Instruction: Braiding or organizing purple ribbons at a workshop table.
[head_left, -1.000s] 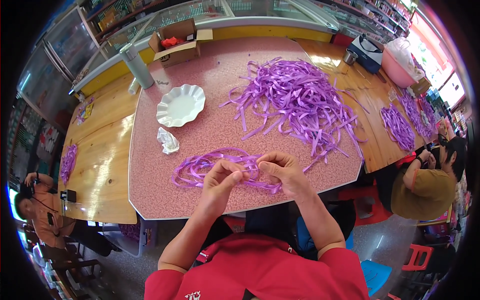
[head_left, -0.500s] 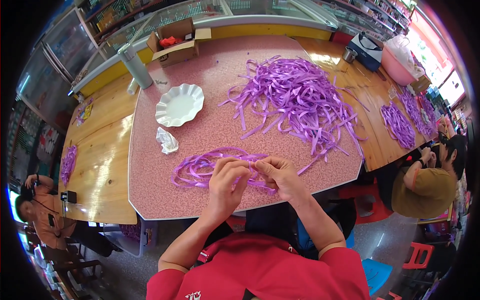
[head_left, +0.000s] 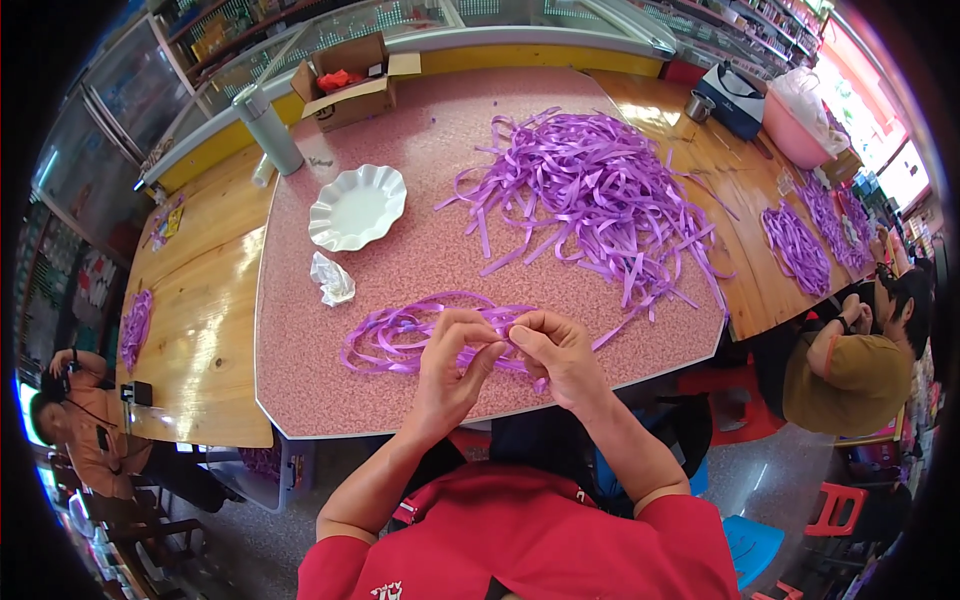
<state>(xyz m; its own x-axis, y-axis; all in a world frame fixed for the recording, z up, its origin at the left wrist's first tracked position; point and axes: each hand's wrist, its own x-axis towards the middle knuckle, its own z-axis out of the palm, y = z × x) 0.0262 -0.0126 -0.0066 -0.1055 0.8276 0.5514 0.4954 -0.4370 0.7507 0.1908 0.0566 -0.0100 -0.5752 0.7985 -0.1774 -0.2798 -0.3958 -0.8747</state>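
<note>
Both the left hand [head_left: 447,362] and the right hand [head_left: 553,352] are pinching, grip closed, the looped purple ribbon [head_left: 395,335] lying on the pink tabletop [head_left: 300,390].

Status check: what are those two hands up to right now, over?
Left hand and right hand together, pinching a thin purple ribbon strip. Looped purple ribbon bundle under them on pink speckled table. Nothing in the way.

Bright daylight floods in from the right; glare streaks the wooden tabletop [head_left: 205,330]. Edges bow hard into a black rim, corners slightly soft.
</note>
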